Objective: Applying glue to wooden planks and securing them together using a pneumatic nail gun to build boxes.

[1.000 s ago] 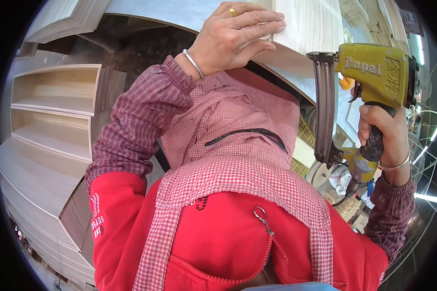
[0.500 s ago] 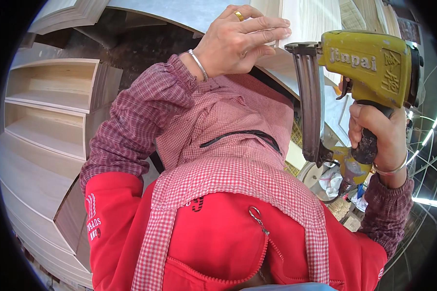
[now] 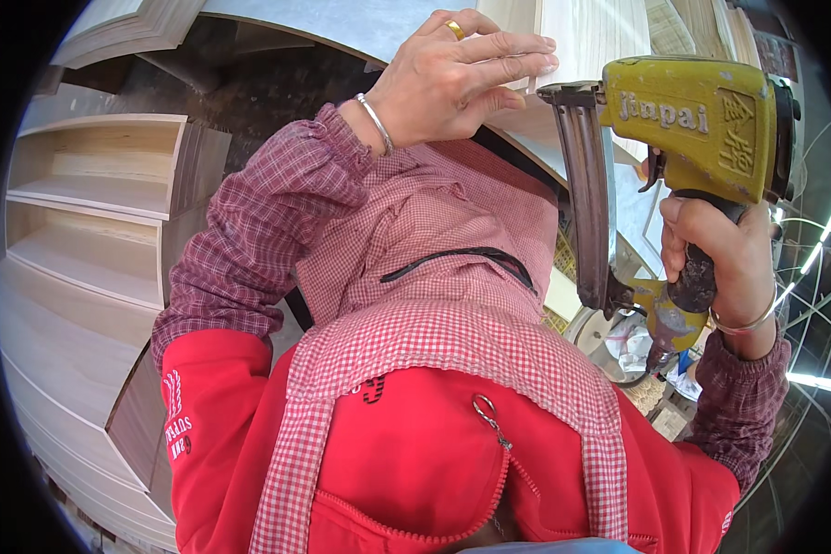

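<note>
At the top middle, my left hand (image 3: 457, 78) has its fingers stretched together over the edge of a pale wooden board (image 3: 596, 42), with the thumb lower down, holding it. Part of the board's edge is hidden behind the fingers. On the right, my right hand (image 3: 725, 245) is wrapped round the black grip of a yellow-green pneumatic nail gun (image 3: 688, 115). The gun's long metal magazine (image 3: 584, 198) points down toward me. Its nose is beside the board's near edge, close to my left fingertips; whether it touches the wood, I cannot tell.
A grey-white worktop (image 3: 314, 23) runs along the top. Pale wooden drawer boxes (image 3: 97, 166) are stacked at the left, and another wooden piece (image 3: 134, 28) lies at the upper left. More boards (image 3: 702, 32) stand at the upper right. A round tub (image 3: 609, 337) with plastic bags is below the gun.
The nail gun and my right hand have shifted very slightly to the left. My left hand stays in nearly the same place on the board.
</note>
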A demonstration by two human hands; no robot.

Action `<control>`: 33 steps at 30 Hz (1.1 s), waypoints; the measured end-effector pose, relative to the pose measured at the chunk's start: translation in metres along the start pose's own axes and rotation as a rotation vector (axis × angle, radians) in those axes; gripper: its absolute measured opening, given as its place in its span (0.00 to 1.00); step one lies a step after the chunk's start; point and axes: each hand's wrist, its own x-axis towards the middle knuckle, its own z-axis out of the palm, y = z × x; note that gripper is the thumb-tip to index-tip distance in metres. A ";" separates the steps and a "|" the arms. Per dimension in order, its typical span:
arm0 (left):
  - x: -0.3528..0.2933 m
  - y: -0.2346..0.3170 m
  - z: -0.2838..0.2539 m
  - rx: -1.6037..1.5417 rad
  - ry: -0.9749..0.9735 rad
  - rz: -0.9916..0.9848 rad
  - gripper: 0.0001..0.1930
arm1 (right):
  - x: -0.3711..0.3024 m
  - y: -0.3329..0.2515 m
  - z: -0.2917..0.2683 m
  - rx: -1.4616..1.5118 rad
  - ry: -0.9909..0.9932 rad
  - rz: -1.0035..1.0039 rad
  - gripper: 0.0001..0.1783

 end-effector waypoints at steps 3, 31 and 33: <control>0.002 0.004 -0.011 -0.036 -0.049 -0.003 0.17 | 0.000 -0.009 0.001 -0.082 -0.036 0.042 0.08; -0.091 0.049 -0.045 -0.670 0.010 -1.364 0.22 | 0.073 0.328 -0.066 -0.591 0.717 0.176 0.21; -0.090 0.049 -0.048 -0.639 0.099 -1.328 0.21 | 0.090 0.387 -0.076 -0.604 0.733 0.225 0.24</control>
